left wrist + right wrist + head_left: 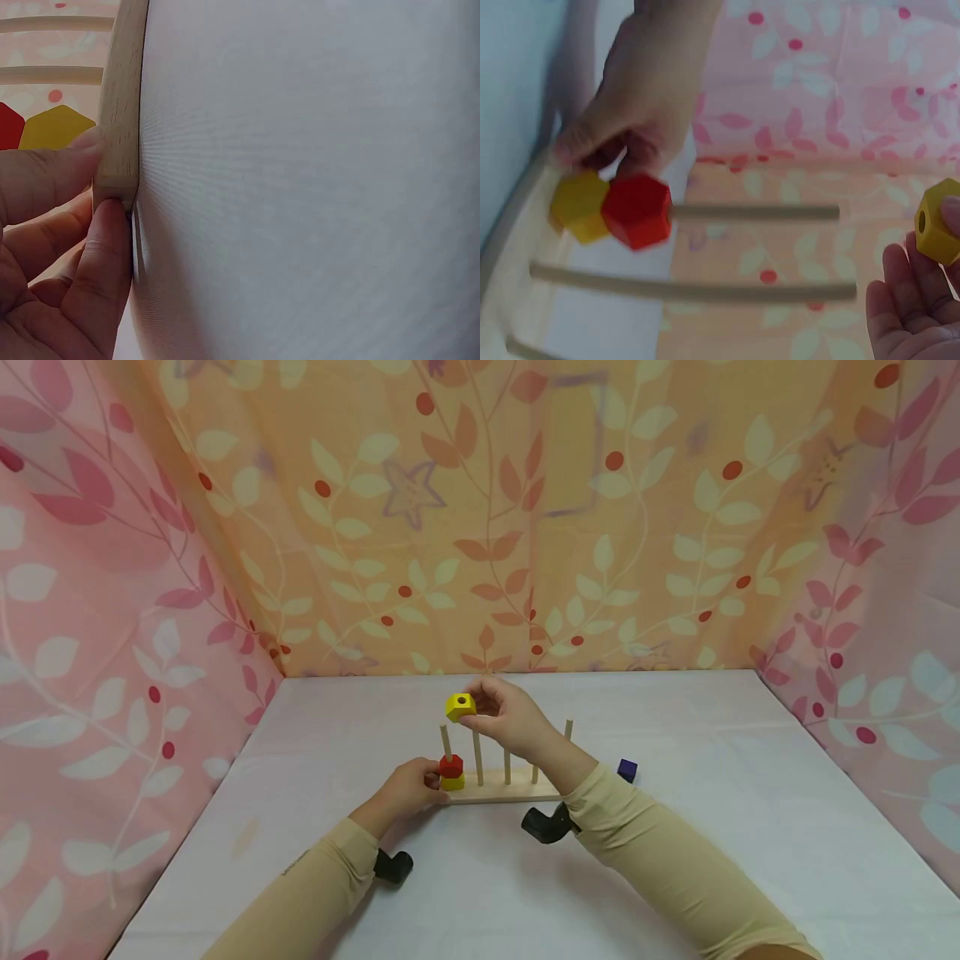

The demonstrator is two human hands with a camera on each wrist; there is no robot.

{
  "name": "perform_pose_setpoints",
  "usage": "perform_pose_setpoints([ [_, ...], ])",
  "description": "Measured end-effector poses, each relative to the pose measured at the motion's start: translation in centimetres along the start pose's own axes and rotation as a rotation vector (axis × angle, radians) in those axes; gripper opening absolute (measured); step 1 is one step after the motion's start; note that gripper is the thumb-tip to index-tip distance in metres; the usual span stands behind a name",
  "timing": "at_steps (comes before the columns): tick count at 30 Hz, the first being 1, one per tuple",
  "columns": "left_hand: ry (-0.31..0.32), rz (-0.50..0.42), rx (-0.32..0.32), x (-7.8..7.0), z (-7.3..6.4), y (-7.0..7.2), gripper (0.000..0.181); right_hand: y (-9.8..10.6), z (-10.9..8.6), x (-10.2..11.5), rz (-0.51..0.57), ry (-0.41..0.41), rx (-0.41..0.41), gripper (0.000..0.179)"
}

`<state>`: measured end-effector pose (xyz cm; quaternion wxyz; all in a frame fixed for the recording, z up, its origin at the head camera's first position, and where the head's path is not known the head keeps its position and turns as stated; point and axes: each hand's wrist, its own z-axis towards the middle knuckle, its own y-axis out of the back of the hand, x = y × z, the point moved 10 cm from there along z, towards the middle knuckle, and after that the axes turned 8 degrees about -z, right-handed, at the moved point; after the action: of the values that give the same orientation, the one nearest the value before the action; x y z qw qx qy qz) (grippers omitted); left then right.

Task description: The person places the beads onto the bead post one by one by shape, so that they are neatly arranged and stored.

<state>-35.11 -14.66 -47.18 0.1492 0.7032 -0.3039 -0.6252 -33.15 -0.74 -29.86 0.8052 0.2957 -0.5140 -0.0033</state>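
Observation:
A wooden peg stand with several upright pegs stands on the white-covered table. On its leftmost peg a red hexagonal bead sits on top of a yellow hexagonal bead. My left hand grips the left end of the base, thumb and fingers against the wood in the left wrist view. Above the leftmost peg, apart from its tip, my right hand pinches another yellow hexagonal bead. Its hole shows in the right wrist view.
A small purple block lies on the table to the right of the stand. Black curved pieces are attached at both wrists. Patterned cloth hangs behind the table and along both sides.

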Motion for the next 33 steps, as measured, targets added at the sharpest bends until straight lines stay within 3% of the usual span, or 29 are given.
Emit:
perform_pose_setpoints([
  [5, -0.003, 0.006, 0.017, 0.1, 0.0, -0.2, 0.043, -1.8, 0.2, -0.1, -0.064, -0.005, -0.031, 0.022],
  [11, -0.009, 0.03, 0.013, 0.1, 0.0, -0.2, 0.041, -2.5, 0.3, -1.1, -0.126, -0.059, -0.083, 0.022],
  [33, -0.006, -0.003, 0.008, 0.0, -0.1, 0.0, 0.043, -3.0, 0.8, -2.1, -0.024, -0.099, -0.114, 0.023],
])
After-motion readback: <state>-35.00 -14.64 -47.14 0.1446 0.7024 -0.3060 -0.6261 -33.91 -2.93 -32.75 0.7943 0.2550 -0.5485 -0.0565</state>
